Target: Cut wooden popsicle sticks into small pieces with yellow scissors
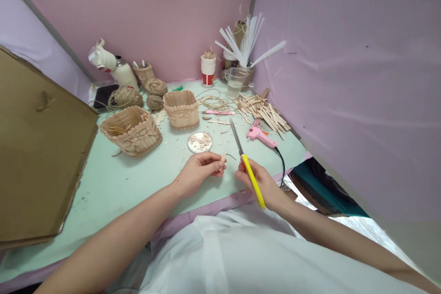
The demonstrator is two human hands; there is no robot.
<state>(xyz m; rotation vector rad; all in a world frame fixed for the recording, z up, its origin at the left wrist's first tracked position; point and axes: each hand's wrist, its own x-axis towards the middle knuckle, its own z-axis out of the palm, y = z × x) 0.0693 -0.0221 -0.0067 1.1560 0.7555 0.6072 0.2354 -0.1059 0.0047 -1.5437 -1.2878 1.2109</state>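
My left hand (pixel 201 170) is closed in a pinch on a small pale wooden piece (pixel 223 158) near the table's front edge. My right hand (pixel 260 183) grips yellow-handled scissors (pixel 245 161), their blades pointing away toward the table's middle, just right of the wooden piece. A round dish of small wood cuttings (pixel 200 142) lies just beyond my left hand. Two stick-built baskets stand further back: a wider one (pixel 131 130) at the left and a squarer one (pixel 181 109) in the middle.
A pink glue gun (pixel 260 135) with a black cord lies to the right, behind it a heap of wooden sticks (pixel 262 110). Twine balls (pixel 126 97), cups (pixel 208 70), a white bottle (pixel 113 66) line the back. A cardboard sheet (pixel 37 147) leans at the left.
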